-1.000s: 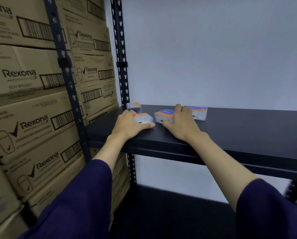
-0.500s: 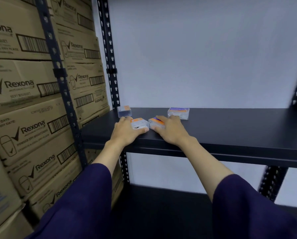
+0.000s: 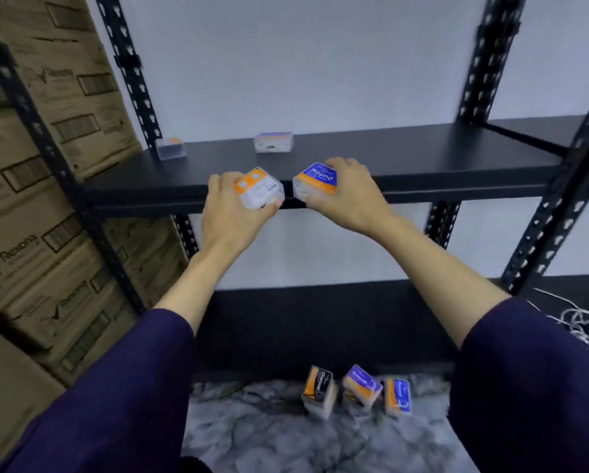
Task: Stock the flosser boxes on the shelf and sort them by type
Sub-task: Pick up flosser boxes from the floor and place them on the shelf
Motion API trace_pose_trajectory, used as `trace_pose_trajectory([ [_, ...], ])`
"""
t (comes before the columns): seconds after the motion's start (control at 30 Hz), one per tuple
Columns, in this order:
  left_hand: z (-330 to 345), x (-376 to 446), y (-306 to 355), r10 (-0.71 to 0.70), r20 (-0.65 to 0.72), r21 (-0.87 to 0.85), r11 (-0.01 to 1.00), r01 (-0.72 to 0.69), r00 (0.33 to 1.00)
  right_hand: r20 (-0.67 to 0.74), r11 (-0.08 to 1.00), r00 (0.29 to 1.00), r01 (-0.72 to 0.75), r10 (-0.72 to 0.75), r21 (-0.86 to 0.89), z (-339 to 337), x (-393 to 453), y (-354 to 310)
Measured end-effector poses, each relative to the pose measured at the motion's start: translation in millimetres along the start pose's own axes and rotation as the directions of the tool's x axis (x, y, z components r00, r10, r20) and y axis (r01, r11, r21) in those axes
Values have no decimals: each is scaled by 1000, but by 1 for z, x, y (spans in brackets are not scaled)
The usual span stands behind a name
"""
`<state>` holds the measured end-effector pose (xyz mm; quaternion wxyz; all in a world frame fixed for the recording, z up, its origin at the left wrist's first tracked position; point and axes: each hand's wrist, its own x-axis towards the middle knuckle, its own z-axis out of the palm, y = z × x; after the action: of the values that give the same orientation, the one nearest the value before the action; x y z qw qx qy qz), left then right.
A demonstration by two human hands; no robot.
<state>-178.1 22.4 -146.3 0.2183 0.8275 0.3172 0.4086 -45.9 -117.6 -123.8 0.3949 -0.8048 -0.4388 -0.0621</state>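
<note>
right now my left hand (image 3: 233, 213) grips an orange-topped flosser box (image 3: 260, 188), fingers (image 3: 218, 186) curled over its far side and thumb under the near edge. my right hand (image 3: 346, 196) grips the blue-and-orange box marked "round" (image 3: 316, 181), fingers wrapped behind it, thumb along its lower front. both boxes hang just in front of the shelf (image 3: 423, 155) lip, nearly touching each other, each tilted with its label toward me.

the relation i'd steer by: two boxes already sit on the shelf beyond the fingers. an orange-topped one (image 3: 171, 148) lies far back and to the left of my left hand, by the upright post. a blue-topped one (image 3: 273, 142) lies straight back, between the two hands and a little nearer the right. so each held box looks to match the shelf box on its own side, and no crossing of arms should be needed. the "round" box has its long axis running across, parallel to the shelf front, as does the blue-topped one behind it.

below the fingers, well down on the grey floor (image 3: 252, 431), three more boxes (image 3: 358, 390) stand close together, not yet stocked.
</note>
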Motion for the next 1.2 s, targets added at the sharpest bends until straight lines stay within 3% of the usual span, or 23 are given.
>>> trace_pose_trajectory([
  [0.1,44,-41,10,17,83,-48,999,-13,996,-15,995,998,-59,58,-80,-3,-40,39],
  [0.27,139,-116,-3,-72,298,-64,993,95,952,52,968,972,-223,230,-114,20,-109,126],
  [0.47,233,-191,-41,-253,563,-1,952,306,787,146,888,884,-410,443,-209,70,-170,225],
  [0.63,289,-225,-73,-344,635,98,924,370,691,196,798,780,-544,595,-257,113,-195,292],
  [0.87,334,-248,-110,-422,642,235,903,359,640,249,731,688,-633,682,-254,183,-222,347],
  [1.03,346,-253,-128,-366,695,247,930,272,619,356,733,640,-603,680,-315,213,-240,368],
  [1.2,355,-257,-142,-306,780,263,952,159,546,416,748,624,-584,661,-314,215,-242,378],
])
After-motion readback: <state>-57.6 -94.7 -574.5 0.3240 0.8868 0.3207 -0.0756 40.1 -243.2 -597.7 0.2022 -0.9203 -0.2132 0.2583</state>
